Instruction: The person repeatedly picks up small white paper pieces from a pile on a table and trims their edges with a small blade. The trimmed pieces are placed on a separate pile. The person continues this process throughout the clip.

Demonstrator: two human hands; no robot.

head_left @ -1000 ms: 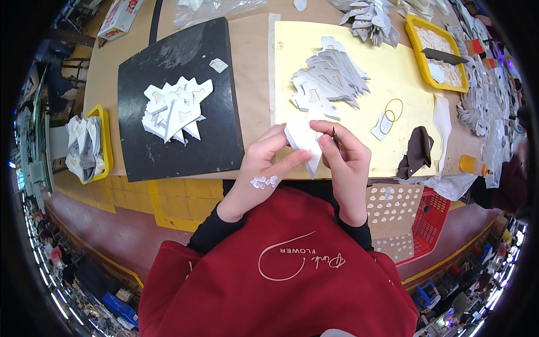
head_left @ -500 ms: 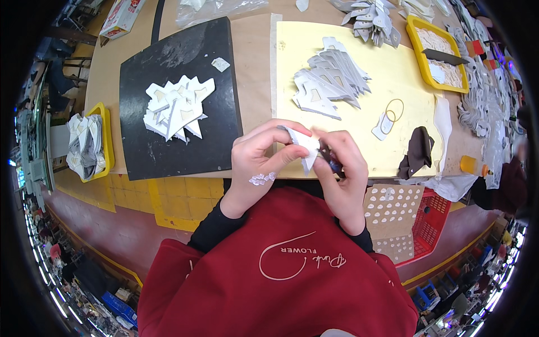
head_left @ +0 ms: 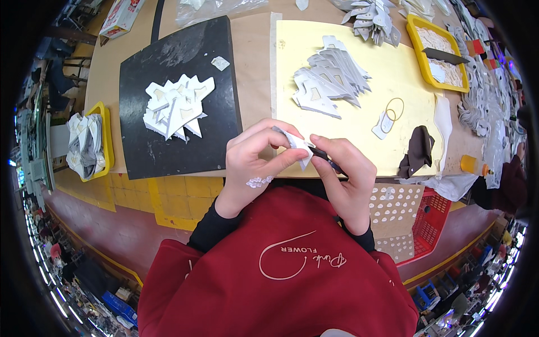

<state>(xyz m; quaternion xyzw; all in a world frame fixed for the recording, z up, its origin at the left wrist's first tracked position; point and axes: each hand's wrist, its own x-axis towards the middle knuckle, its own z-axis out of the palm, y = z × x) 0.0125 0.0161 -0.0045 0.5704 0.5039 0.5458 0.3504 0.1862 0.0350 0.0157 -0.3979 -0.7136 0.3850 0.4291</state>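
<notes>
My left hand [head_left: 250, 160] pinches a small white piece with a grey edge [head_left: 296, 147], bent between thumb and fingers above the table's near edge. Several tiny whitish bits [head_left: 259, 182] cling to the back of that hand. In my right hand [head_left: 347, 171] is a slim dark tool with a bluish part [head_left: 320, 153]; its tip meets the right side of the white piece, and its exact kind is mostly hidden by my fingers. Beyond my hands lies a fanned stack of similar white-grey pieces [head_left: 328, 78]. To the left, a heap of them [head_left: 178, 106] rests on a black board [head_left: 140, 149].
Yellow trays stand at far right [head_left: 412, 39] and at left [head_left: 108, 137]. On the yellow sheet [head_left: 382, 157] are a rubber band [head_left: 394, 109], a small tag-like piece [head_left: 383, 126] and a dark brown scrap [head_left: 418, 150]. Below right is a red crate [head_left: 432, 219] with cardboard.
My right hand has shifted slightly right and turned, so the dark tool shows more at the white piece. My left hand has moved a little left, still pinching the piece.
</notes>
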